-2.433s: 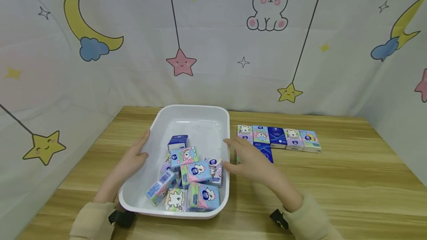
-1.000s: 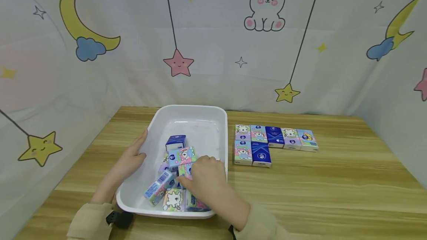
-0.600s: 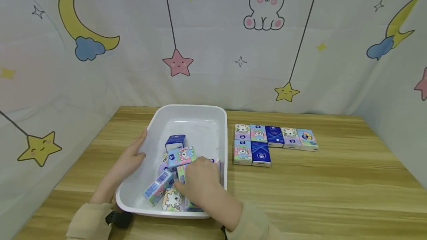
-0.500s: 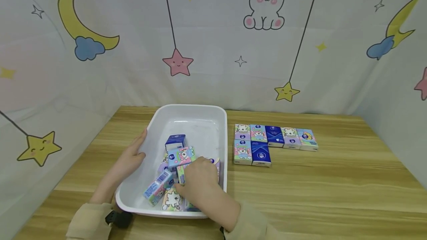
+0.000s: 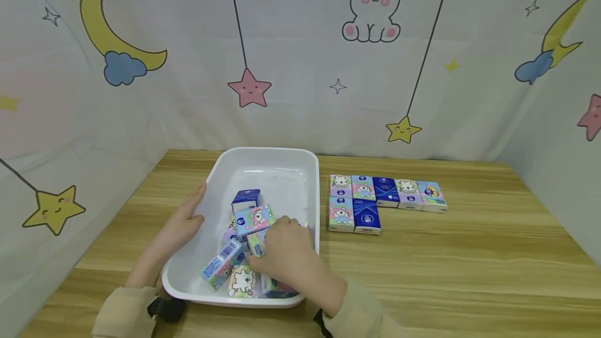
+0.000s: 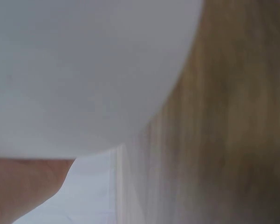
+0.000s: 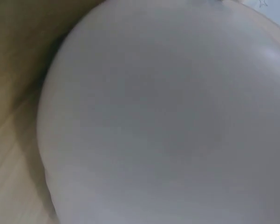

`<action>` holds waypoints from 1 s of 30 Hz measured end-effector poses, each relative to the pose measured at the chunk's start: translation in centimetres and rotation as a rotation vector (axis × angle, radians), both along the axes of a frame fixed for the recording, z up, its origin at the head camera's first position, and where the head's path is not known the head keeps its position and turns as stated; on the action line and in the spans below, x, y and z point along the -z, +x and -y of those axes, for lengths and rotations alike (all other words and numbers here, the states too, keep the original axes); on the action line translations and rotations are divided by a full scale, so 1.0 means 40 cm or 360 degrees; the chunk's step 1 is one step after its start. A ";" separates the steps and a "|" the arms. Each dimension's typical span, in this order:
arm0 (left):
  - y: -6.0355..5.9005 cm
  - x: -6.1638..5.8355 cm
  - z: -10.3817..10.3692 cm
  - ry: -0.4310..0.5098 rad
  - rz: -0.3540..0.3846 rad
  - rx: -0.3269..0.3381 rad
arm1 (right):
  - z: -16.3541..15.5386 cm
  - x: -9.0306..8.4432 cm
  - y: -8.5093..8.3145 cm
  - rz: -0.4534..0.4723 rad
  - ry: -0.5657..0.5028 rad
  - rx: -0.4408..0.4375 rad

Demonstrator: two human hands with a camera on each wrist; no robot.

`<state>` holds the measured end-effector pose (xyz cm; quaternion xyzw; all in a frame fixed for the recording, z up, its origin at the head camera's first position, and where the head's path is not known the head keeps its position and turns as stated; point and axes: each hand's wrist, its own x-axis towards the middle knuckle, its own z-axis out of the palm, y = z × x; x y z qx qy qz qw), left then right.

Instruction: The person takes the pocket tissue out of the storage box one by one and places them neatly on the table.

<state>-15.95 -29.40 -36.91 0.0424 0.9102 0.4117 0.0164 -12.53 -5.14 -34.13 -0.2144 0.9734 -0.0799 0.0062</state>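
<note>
Seven tissue packs (image 5: 366, 216) lie in rows beside the tub (image 5: 267, 158); many more wait inside, where the right hand (image 5: 281, 249) grabs a pack (image 5: 255, 241) while the left hand (image 5: 180, 223) grips the rim

1. No word, brand name or number can be read anywhere in the views.
2. One tissue pack (image 5: 219, 264) in the white tray (image 5: 263, 159) bears a barcode; its digits are too small to read.
3. The packs on the tabletop (image 5: 469, 254) carry small round logos, such as the dark blue pack (image 5: 367, 218), all illegible.
</note>
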 end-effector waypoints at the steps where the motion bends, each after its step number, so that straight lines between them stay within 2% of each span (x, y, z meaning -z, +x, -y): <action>1: 0.000 0.000 0.000 0.0000 0.0003 -0.0001 | -0.003 -0.002 -0.002 0.0013 -0.0020 -0.0002; 10: 0.001 0.003 0.002 -0.0003 -0.0023 0.0001 | -0.029 -0.024 -0.016 0.0148 -0.0113 -0.0029; 16: 0.002 0.003 0.002 -0.0006 -0.0001 -0.0010 | -0.041 -0.040 -0.021 0.0139 -0.0109 -0.0040; 30: -0.001 0.004 0.003 -0.0008 -0.0030 -0.0003 | -0.082 -0.077 -0.010 0.0079 0.0008 -0.0195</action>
